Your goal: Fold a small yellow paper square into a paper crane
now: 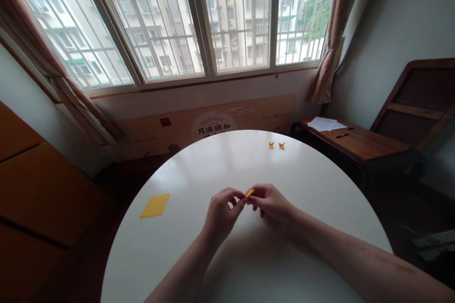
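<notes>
Above the middle of the round white table (185, 246), a small piece of folded yellow paper (250, 193) is pinched between my two hands. My left hand (224, 209) grips its left end with thumb and forefinger. The right end is held by my right hand (272, 201), its thumb and fingers closed on the paper. Most of the folded shape is hidden by the fingertips. Toward the far edge of the table stand two small folded paper figures (271, 145), yellow-orange and side by side. A stack of square yellow paper (155, 206) lies at the left.
Beyond the table's right edge is a low wooden table (377, 144) with white papers (325, 124) and a dark pen (342, 136). A printed cardboard panel (170, 128) stands under the barred window (234, 19). An orange-brown cabinet (31, 189) is at the left.
</notes>
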`<state>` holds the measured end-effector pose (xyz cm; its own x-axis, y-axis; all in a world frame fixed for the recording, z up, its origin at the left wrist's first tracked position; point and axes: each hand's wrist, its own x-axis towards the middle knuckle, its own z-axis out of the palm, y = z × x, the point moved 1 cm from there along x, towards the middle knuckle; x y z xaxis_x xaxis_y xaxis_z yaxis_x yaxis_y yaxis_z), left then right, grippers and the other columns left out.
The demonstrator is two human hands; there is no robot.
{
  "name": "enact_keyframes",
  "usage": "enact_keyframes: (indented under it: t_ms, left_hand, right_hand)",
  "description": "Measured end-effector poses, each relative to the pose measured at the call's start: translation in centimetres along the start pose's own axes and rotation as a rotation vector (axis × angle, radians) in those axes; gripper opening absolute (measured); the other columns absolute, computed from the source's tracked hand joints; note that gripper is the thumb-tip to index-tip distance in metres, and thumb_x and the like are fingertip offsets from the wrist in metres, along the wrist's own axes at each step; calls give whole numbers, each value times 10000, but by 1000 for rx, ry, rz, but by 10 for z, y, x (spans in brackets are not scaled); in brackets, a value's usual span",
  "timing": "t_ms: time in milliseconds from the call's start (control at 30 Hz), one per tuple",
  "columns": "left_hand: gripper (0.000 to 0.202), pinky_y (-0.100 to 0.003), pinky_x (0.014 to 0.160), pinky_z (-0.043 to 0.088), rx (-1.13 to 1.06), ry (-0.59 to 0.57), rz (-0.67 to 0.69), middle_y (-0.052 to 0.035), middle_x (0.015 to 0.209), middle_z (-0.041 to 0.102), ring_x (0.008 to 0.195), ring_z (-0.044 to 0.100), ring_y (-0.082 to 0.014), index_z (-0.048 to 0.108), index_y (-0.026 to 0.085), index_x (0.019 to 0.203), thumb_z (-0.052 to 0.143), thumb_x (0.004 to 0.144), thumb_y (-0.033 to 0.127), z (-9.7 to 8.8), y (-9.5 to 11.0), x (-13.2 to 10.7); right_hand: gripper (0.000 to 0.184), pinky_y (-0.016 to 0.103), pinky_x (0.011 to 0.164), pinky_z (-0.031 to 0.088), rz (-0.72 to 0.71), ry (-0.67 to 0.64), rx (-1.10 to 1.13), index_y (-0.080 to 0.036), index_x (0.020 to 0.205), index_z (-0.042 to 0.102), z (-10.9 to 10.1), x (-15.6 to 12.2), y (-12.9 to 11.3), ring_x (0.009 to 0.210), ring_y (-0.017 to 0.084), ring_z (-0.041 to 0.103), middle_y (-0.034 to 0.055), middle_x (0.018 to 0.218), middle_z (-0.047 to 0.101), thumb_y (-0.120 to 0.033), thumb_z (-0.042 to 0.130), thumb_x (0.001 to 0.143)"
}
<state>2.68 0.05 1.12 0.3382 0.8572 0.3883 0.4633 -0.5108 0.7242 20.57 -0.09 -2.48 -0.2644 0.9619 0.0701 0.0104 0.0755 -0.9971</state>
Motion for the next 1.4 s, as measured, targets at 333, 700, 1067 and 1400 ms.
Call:
enact_keyframes:
  t_ms: [333,700,1067,1400]
  left_hand:
    - [90,-242,651,489,19,59,57,13,735,742,638,638,-141,721,207,795,676,805,129,-1,4,-6]
    - [112,-250,656,496,39,74,76,-2,754,737,652,640,-141,741,197,782,687,801,100,-1,0,-4]
    - [135,-207,556,475,20,104,135,-18,821,721,680,651,-135,730,196,809,654,822,85,-3,7,-8]
    - [183,-231,572,519,84,133,157,-26,846,738,679,651,-147,741,196,950,670,820,89,-2,7,-9]
  right_hand:
    - [350,202,452,472,-39,-7,-1,-153,966,748,8,-11,-4,669,161,622,63,801,688,-467,698,821]
    - [333,206,446,476,-105,-12,-15,-154,922,751,9,-11,0,645,154,619,53,774,672,-474,684,860]
    - [339,202,430,459,-120,42,-16,-149,888,734,15,-16,-12,621,142,599,50,761,676,-480,663,868]
    - [300,208,431,469,-135,81,-52,-149,945,736,17,-15,-10,632,149,598,59,787,687,-427,648,871]
